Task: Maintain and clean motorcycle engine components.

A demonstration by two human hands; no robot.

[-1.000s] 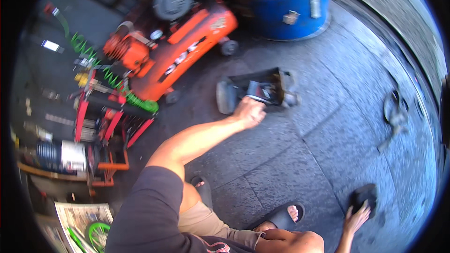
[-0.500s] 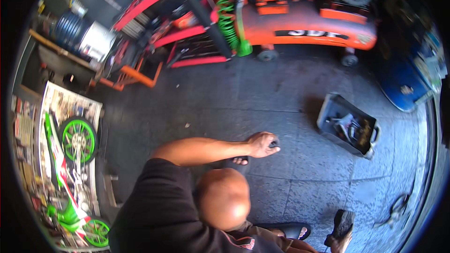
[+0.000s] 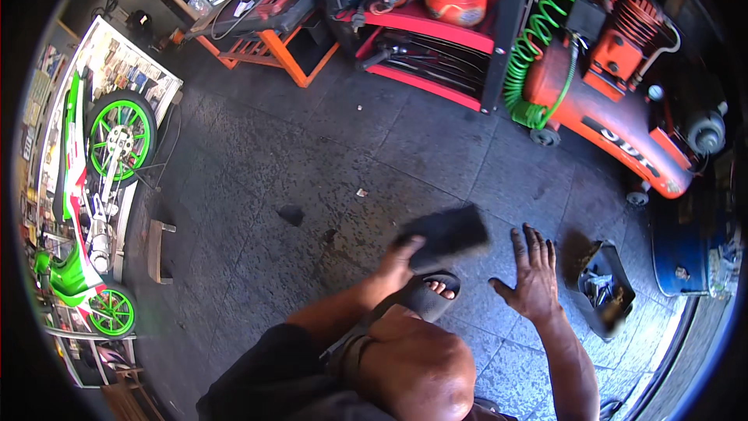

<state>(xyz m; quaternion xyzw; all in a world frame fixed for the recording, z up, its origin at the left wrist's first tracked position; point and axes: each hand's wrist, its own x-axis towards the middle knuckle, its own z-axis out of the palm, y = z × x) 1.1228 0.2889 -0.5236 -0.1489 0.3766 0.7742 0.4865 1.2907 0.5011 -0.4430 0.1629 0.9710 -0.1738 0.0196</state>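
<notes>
Where dark tiles [image 3: 241, 148] run beneath both hands [image 3: 394, 267] [image 3: 534, 284], an orange compressor [image 3: 580, 109] stands.

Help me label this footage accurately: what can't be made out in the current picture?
Head view:
Black block in the left hand: motion blur hides its exact kind and surface detail.
That hand's fingers: mostly hidden by the block.
Loose items in the dark bin: too small to identify.
Blue drum: partly cut off by the dark fisheye rim.

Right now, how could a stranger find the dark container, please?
Find the orange compressor at upper right, then the blue drum below it. Between that drum and the right hand sits the dark, open-topped container; unlike the drum, it is low and angular.
</notes>
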